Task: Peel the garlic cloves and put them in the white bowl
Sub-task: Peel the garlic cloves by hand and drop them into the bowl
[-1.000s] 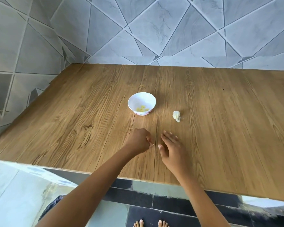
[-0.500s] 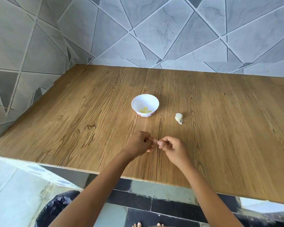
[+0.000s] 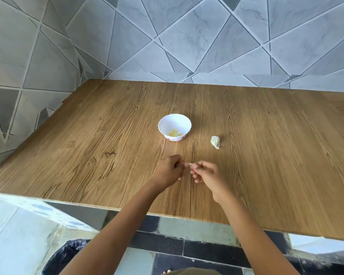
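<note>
Both hands, the left hand (image 3: 168, 171) and right hand (image 3: 207, 173), pinch one garlic clove (image 3: 189, 165) between them above the desk (image 3: 107, 145), seemingly to strip its skin before the white bowl (image 3: 174, 127).

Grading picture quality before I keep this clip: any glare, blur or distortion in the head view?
Head view: soft even light, no glare on the table; wall tiles warp at the left; left hand and right hand slightly blurred, the clove pinched between them barely readable; bowl and garlic piece sharp.
</note>
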A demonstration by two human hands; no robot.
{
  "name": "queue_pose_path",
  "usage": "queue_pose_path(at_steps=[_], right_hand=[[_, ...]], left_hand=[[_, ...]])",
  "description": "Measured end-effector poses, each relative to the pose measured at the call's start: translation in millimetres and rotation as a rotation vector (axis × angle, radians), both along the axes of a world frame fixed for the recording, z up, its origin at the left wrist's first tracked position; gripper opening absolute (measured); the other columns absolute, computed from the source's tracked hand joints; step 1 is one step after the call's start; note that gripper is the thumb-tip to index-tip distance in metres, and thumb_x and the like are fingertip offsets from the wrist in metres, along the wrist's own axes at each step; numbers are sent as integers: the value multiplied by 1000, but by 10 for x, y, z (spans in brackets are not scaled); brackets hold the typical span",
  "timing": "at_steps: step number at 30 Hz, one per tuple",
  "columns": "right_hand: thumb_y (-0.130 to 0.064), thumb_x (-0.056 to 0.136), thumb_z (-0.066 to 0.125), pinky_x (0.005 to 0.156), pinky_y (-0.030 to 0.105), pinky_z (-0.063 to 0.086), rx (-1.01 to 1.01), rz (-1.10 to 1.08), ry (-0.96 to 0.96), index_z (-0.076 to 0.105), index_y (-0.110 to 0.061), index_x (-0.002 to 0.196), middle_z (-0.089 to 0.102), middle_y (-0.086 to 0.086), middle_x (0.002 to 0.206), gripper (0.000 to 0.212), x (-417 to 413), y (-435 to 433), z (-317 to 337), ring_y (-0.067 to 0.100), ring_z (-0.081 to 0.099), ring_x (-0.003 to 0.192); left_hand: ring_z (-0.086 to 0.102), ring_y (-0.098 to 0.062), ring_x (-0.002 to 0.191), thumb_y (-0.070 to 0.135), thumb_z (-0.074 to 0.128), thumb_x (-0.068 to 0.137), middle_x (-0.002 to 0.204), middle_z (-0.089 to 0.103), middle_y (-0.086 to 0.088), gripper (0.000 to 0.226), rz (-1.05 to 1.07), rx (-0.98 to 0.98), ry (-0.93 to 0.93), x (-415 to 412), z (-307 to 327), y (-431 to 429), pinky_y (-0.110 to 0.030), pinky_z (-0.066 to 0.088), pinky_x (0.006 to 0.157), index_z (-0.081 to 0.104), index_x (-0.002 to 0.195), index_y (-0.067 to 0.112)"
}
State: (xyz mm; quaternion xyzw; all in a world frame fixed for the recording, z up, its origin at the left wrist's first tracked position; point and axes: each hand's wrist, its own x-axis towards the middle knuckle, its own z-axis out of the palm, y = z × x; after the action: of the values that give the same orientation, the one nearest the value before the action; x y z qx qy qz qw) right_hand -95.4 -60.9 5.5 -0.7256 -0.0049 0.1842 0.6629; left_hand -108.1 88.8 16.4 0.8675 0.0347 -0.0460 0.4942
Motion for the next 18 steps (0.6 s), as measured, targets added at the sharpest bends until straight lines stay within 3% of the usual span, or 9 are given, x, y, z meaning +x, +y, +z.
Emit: queue_pose_path(at_steps=[2, 5, 7, 9, 12, 14, 18], right_hand=[[-12, 93, 56, 58, 16, 47, -31, -21, -31, 66, -11, 86, 64, -1, 77, 13, -4, -20, -7, 7, 56, 65], [-19, 86, 67, 63, 24, 52, -518, 8, -442, 70, -23, 80, 67, -14, 77, 7, 5, -55, -171, 6, 61, 69], [-24, 77, 76, 59, 33, 53, -578, 9, -496, 67, -28, 71, 65, -16, 70, 11, -51, -15, -205, 5, 60, 65], [-27, 74, 78, 55, 31, 49, -579, -48, -506, 63, -27, 67, 62, -15, 66, 17, -88, 32, -194, 6, 57, 62], [-19, 84, 70, 60, 22, 49, -472, -72, -510, 69, -20, 84, 65, -13, 77, 1, -79, 41, -178, 4, 59, 68], [-14, 90, 61, 65, 20, 52, -313, -44, -367, 69, -15, 102, 66, -9, 85, 14, -76, 24, -137, 3, 61, 73], [-9, 87, 64, 59, 16, 51, 7, -47, -67, 69, -13, 85, 69, 3, 77, 6, -81, 16, -16, 8, 60, 64]], left_hand=[[60, -16, 63, 12, 58, 93, 69, 64, -9, 15, 31, -128, 46, -2, -10, 35, -29, 53, 64, 62, 85, -1], [61, -15, 61, 11, 63, 89, 66, 63, -5, 14, 69, -115, 40, 10, -14, 113, -31, 55, 67, 63, 75, 10], [62, -14, 60, 9, 65, 87, 66, 64, -5, 16, 51, -75, 39, 12, -4, 144, -28, 55, 66, 63, 72, 13], [63, -15, 62, 7, 65, 87, 68, 66, -6, 14, 26, -50, 44, 9, -7, 161, -29, 56, 68, 65, 74, 13], [64, -18, 65, 6, 64, 87, 71, 67, -9, 11, -20, -28, 27, 0, -17, 176, -34, 56, 72, 66, 78, 12], [62, -17, 64, 4, 63, 87, 73, 68, -13, 14, -77, 4, -4, -2, -5, 187, -35, 55, 69, 66, 78, 14], [56, -8, 56, 2, 63, 85, 66, 66, -5, 14, -207, 122, -102, 11, 47, 181, -24, 48, 63, 66, 78, 14]])
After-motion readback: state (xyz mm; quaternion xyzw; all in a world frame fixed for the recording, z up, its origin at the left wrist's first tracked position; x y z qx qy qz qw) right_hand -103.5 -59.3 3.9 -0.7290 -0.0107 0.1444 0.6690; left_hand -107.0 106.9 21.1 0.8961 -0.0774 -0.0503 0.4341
